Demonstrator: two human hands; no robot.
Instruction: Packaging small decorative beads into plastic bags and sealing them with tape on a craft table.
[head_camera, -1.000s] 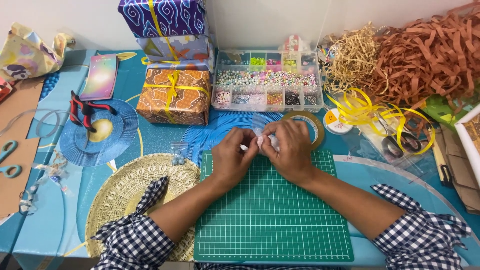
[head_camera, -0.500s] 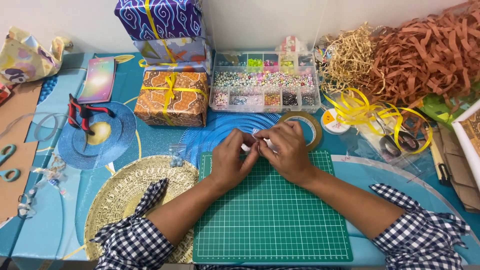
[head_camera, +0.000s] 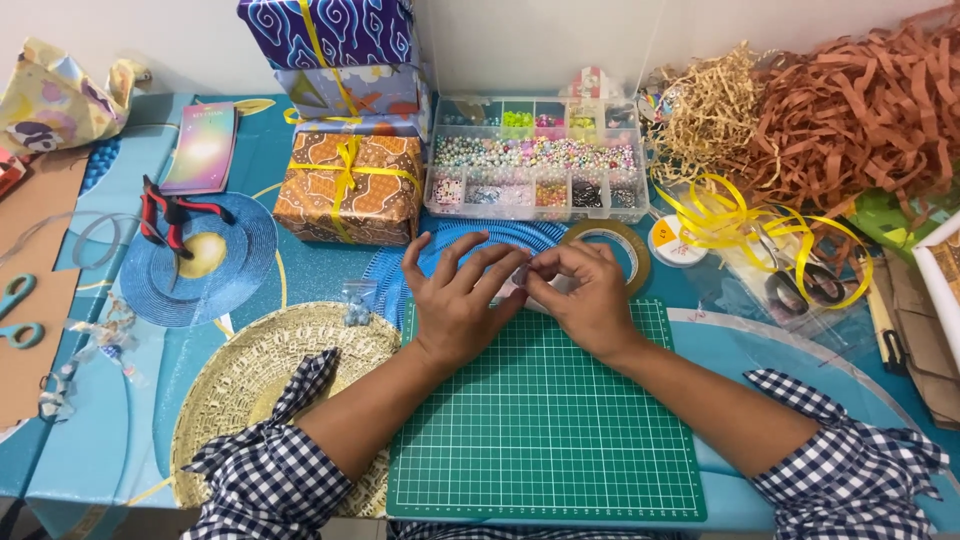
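Clear small piece (head_camera: 520, 290), its direction unreadable, sits pinched between right hand (head_camera: 585, 300) fingers and spread left hand (head_camera: 460, 300) fingers.

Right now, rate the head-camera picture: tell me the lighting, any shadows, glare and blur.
Head view: light is even and soft, colours bright; only faint shadows lie under the left hand and right hand on the green cutting mat. No strong glare, just a mild sheen on the clear bead box. Focus is sharp across the table; the small thing pinched between the fingertips is too tiny to make out.
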